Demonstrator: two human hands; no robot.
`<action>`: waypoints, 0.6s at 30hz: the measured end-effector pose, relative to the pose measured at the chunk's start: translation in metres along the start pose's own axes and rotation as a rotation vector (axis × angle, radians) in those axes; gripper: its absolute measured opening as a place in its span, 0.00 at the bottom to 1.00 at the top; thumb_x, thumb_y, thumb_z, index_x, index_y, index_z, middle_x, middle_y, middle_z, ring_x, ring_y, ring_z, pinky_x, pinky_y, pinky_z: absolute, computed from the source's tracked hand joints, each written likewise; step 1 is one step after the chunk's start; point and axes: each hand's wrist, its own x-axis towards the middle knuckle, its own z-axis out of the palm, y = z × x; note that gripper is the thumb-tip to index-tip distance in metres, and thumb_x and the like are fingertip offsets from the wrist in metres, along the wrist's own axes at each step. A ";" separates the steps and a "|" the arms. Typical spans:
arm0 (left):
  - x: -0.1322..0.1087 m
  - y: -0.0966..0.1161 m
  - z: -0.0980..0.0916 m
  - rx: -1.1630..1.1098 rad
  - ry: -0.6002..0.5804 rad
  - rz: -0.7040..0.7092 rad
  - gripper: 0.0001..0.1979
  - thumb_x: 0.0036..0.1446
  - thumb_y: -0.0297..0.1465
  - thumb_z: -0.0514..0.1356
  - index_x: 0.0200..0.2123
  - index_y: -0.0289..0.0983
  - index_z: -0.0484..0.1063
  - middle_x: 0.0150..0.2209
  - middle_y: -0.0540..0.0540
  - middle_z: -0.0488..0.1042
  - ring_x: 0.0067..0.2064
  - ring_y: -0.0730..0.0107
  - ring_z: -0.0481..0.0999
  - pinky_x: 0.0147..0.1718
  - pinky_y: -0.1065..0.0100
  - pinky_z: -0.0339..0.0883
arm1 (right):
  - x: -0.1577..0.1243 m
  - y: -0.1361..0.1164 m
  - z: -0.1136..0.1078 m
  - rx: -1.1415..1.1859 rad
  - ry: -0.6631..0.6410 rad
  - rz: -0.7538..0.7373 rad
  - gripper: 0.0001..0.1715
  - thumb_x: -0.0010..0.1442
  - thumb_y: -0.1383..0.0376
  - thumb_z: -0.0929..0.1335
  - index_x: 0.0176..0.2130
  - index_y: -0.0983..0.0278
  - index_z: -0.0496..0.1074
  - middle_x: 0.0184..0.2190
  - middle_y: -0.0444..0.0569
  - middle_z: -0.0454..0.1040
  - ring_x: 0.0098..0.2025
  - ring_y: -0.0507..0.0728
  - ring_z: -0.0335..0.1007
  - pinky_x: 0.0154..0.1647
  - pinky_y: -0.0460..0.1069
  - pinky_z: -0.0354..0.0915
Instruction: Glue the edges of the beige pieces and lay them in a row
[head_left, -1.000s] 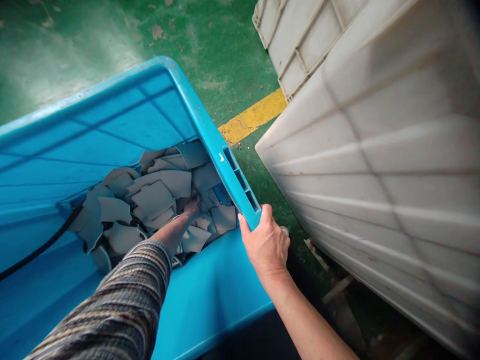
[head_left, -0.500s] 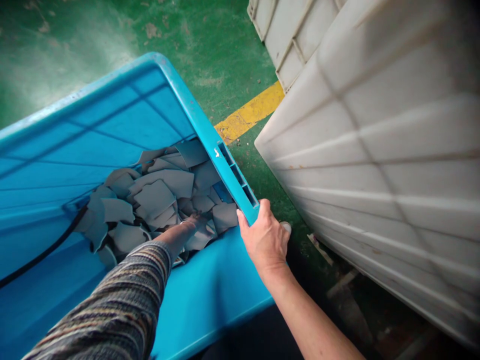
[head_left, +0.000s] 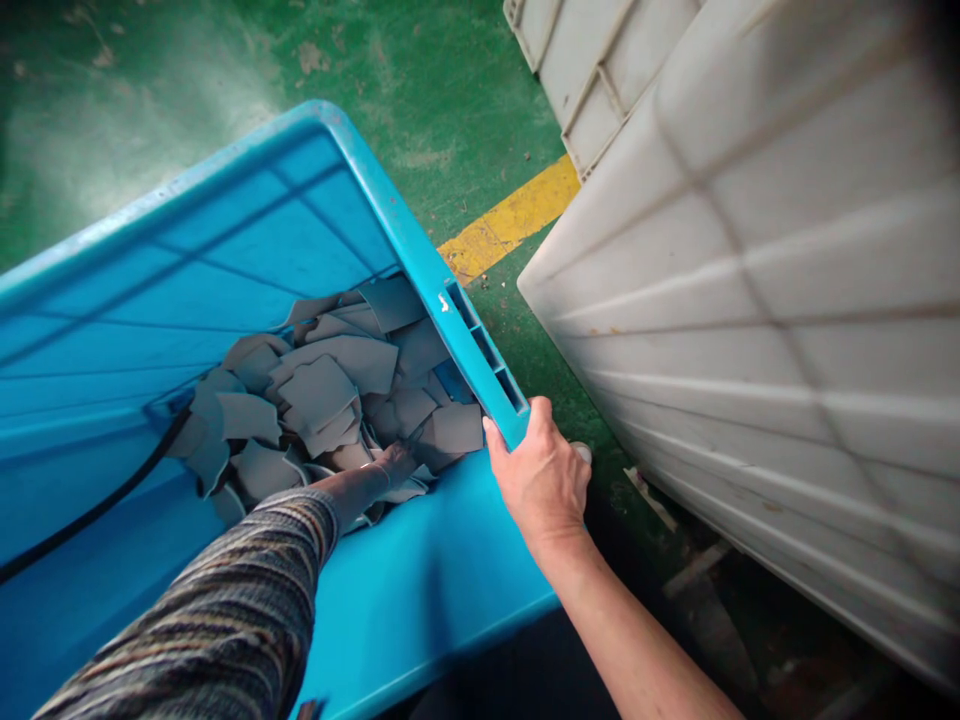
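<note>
My right hand (head_left: 541, 470) is closed around the rim of a large blue plastic bin (head_left: 360, 190), at its near right corner, thumb on the inner side. Down inside the bin, my left hand (head_left: 395, 463) touches a heap of thin, flat grey pieces (head_left: 319, 395) with uneven edges. Its fingers point down among the pieces and are mostly hidden, so I cannot tell if they grip one. A striped sleeve covers the left forearm.
A big off-white plastic container (head_left: 720, 300) stands close on the right, with another pale ribbed one (head_left: 585, 70) behind it. A black cord or hose (head_left: 97, 515) runs inside the bin. The green floor (head_left: 420, 90) carries a yellow line (head_left: 510, 220).
My left hand has shifted slightly and its fingers have gone lower among the grey pieces. My right hand keeps its hold on the rim. The whole view has moved a little.
</note>
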 end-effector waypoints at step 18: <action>-0.050 -0.032 0.011 0.230 0.038 0.067 0.16 0.60 0.35 0.57 0.50 0.35 0.66 0.51 0.42 0.68 0.50 0.60 0.69 0.48 0.52 0.65 | 0.001 -0.002 -0.001 -0.001 -0.003 -0.005 0.19 0.60 0.50 0.65 0.41 0.60 0.58 0.29 0.44 0.75 0.26 0.62 0.73 0.21 0.51 0.50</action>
